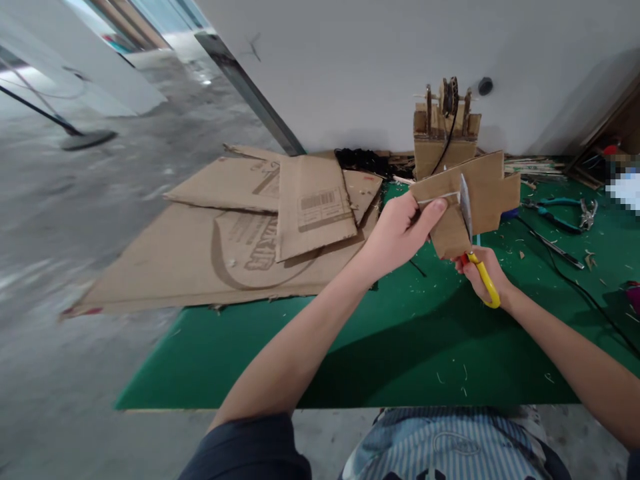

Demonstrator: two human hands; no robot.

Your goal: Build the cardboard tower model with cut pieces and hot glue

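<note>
The left grip (393,235) is pinched on the left end of a stepped piece of flat brown cardboard (487,197), thumb on the near face; the piece hangs above the green surface (280,360), its long axis running rightward from that grip. The right grip (493,265) is wrapped around the handles of yellow-and-red scissors with metal blades (466,208), below and right of the left grip. From the right grip the visible blade points upward, crossing the cardboard's long axis. A thin white strip (439,199) runs from beside the left thumb toward that blade, meeting it nearly square. How wide the blades stand cannot be told.
</note>
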